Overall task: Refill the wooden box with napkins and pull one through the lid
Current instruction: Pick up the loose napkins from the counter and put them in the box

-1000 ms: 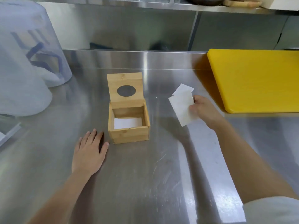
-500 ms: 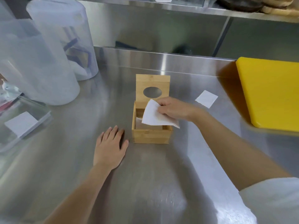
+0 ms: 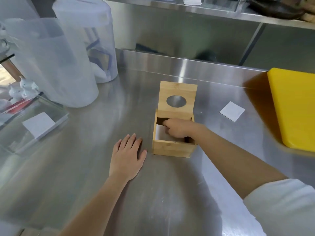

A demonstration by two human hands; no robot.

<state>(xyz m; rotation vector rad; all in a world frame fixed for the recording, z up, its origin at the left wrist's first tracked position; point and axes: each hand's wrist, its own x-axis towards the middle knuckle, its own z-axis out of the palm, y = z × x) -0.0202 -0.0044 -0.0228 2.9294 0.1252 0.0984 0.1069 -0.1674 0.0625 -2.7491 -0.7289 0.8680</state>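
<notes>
At frame centre, the wooden box (image 3: 172,147) stood with its lid (image 3: 177,99) raised. The right hand (image 3: 177,129) pressed a napkin (image 3: 160,132) inside, fingers curled. The left hand (image 3: 127,159) lay flat, open. No writing was legible.

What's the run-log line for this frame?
right hand: in box, on napkins | left hand: flat on counter | lid: open | spare napkin: on counter

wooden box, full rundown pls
The wooden box is small, square and light, bamboo-like. It sits mid-counter. Its hinged lid, with an oval hole, stands upright at the back. White napkins lie inside, and the right hand reaches in onto them. The left hand lies flat beside it, apart.
</notes>
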